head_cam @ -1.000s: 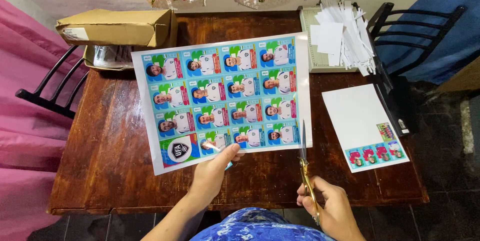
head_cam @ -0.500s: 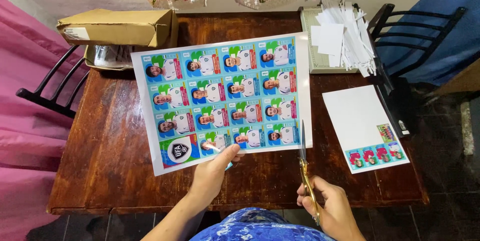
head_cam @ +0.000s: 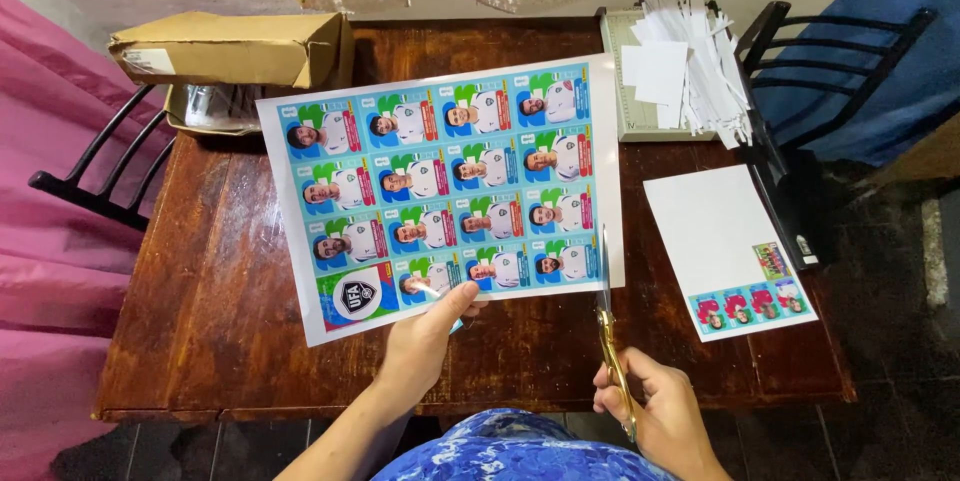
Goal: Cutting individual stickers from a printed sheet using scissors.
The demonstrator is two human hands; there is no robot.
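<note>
Nearest to me, my right hand [head_cam: 655, 411] was closed around the gold handles of the scissors [head_cam: 607, 326], whose blades ran up along the right margin of the printed sheet [head_cam: 445, 186]; my left hand [head_cam: 425, 336] pinched the sheet's lower edge, thumb on top across the bottom row of pictures. The sheet hung just above the wooden table [head_cam: 230, 271], tilted slightly, its grid of blue-and-green portrait stickers facing me. I judged it light, thin and glossy, apt to flop and slide between the fingers, so a grip near the cut line, on the white border, seemed the steadier hold. Farther right lay a mostly trimmed white sheet [head_cam: 725, 246] with a few stickers left along its bottom; beyond it a paper trimmer [head_cam: 625, 91] heaped with white offcut strips [head_cam: 695, 61]; at far left a brown cardboard box [head_cam: 230, 46].
</note>
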